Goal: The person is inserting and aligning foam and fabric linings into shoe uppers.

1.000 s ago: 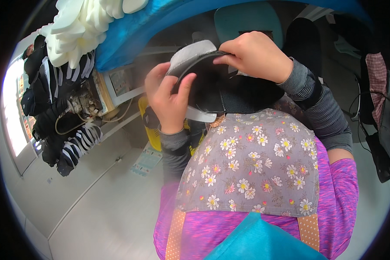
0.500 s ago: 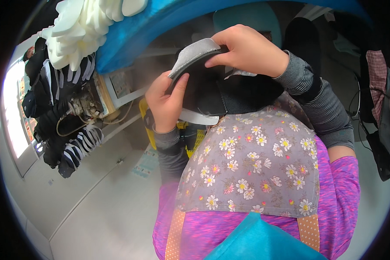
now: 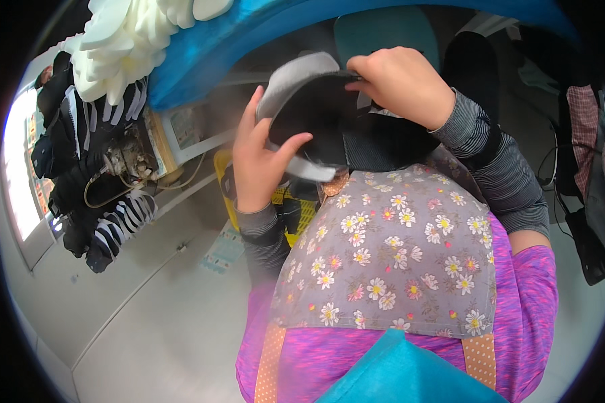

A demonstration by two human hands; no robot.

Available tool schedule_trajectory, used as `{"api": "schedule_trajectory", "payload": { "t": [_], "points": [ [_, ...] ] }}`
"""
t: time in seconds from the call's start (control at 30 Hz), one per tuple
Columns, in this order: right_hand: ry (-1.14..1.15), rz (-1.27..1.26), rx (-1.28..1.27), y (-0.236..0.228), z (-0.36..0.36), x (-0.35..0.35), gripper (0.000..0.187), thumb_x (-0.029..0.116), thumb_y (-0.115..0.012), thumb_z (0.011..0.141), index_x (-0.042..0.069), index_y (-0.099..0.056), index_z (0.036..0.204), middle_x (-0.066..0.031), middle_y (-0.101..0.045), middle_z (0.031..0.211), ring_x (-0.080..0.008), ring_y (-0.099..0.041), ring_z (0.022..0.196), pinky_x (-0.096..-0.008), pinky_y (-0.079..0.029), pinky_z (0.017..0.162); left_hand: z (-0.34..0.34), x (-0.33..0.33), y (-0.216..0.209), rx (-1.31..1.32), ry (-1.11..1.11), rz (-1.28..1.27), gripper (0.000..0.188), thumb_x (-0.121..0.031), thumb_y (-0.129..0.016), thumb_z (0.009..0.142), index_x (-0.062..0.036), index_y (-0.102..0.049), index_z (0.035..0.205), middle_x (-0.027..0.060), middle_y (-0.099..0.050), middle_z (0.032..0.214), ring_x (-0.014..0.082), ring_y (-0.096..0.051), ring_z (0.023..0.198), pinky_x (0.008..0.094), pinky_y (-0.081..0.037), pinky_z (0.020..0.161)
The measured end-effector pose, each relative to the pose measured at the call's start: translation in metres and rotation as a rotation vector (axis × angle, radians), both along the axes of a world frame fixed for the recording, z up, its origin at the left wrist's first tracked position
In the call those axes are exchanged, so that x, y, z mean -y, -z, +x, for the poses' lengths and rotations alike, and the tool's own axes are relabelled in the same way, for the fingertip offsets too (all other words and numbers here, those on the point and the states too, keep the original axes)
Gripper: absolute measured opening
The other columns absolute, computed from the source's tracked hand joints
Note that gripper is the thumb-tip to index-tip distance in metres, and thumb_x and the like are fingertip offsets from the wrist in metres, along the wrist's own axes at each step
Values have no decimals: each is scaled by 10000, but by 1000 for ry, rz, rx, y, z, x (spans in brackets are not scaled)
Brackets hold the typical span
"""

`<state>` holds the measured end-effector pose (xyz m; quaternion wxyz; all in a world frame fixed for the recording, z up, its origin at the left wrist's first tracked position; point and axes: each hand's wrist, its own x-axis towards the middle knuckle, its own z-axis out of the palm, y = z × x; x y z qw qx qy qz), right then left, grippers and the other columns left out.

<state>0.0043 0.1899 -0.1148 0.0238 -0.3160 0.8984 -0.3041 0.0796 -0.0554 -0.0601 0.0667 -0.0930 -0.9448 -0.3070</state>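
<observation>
A black cap (image 3: 316, 124) is held out in front of my apron, its dark inside showing. A light grey-white band (image 3: 292, 79) curves along its far and left rim, and a loose pale end (image 3: 310, 170) hangs at the near side. My right hand (image 3: 405, 87) pinches the rim at the far right between thumb and fingers. At the left rim is my left hand (image 3: 259, 151), with index finger and thumb spread wide apart around the edge; the thumb lies over the cap's opening.
A blue cloth-covered surface (image 3: 249, 47) curves across the far side, with white foam-like pieces (image 3: 117, 47) heaped on its left. Black caps with white strips (image 3: 124, 225) hang at left near a machine (image 3: 131, 158). A yellow basket (image 3: 306, 218) stands below my left hand; a teal stool (image 3: 386, 37) is beyond.
My left hand has loosened from the band and spread its fingers. My right hand has shifted slightly right and down along the rim, and the cap's opening now shows wider.
</observation>
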Motion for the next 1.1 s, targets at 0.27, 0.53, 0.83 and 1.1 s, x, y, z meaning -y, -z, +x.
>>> {"api": "schedule_trajectory", "payload": {
  "t": [0.27,0.53,0.83,1.1],
  "points": [
    [-85,-189,75,-14,-8,-5,241,211,-743,849,30,-706,1003,-165,-702,839,-333,-698,818,-417,-563,737,-15,26,-19,-7,-203,450,207,86,-722,802,22,-527,780,128,-702,1129,101,-544,856,238,-440,762],
    [4,-634,310,-31,-21,-26,266,206,-777,837,-24,-704,947,-130,-690,750,-233,-618,626,-312,-481,616,-28,5,-63,357,-45,1069,681,17,-586,853,-10,-358,1494,204,-626,1254,214,-640,969,313,-532,868],
    [125,-1052,324,-54,-14,11,353,279,-806,829,-16,-711,998,-181,-721,880,-324,-691,786,-337,-524,720,-30,-65,28,195,-122,1232,583,-275,-569,943,-40,-425,1457,149,-587,1332,252,-593,1130,377,-478,991],
    [259,-1015,160,-48,2,29,482,296,-830,780,9,-628,1111,-211,-699,933,-388,-678,891,-407,-541,746,-43,-64,24,262,-206,1304,630,-554,-488,1009,-88,-475,1432,108,-556,1391,259,-550,1255,408,-429,1086]
  ]
}}
